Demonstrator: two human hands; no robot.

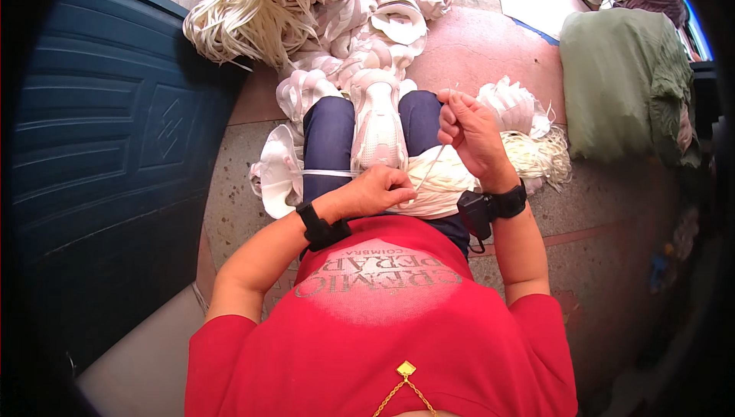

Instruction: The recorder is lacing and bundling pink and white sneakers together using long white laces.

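Note:
A white shoe upper (pixel 379 122) stands upright between my knees, its toe end away from me. My left hand (pixel 375 189) is closed in a pinch on a thin white shoelace (pixel 431 166), just nearer to me than the upper. The lace slants up from there toward my right hand (pixel 473 132), raised above my right thigh with thumb and index finger pressed together on it. Under my right wrist, a thick bundle of cream-white laces (pixel 440 183) lies across my lap. A pale strand (pixel 325 173) also crosses my left thigh.
Beyond my knees lies a heap of white shoe uppers (pixel 348 22) with a loose lace bunch (pixel 253 11). Another upper (pixel 277 172) rests beside my left leg, more (pixel 509 103) at my right. A dark blue door (pixel 115 126) is left, a green sack (pixel 620 88) right.

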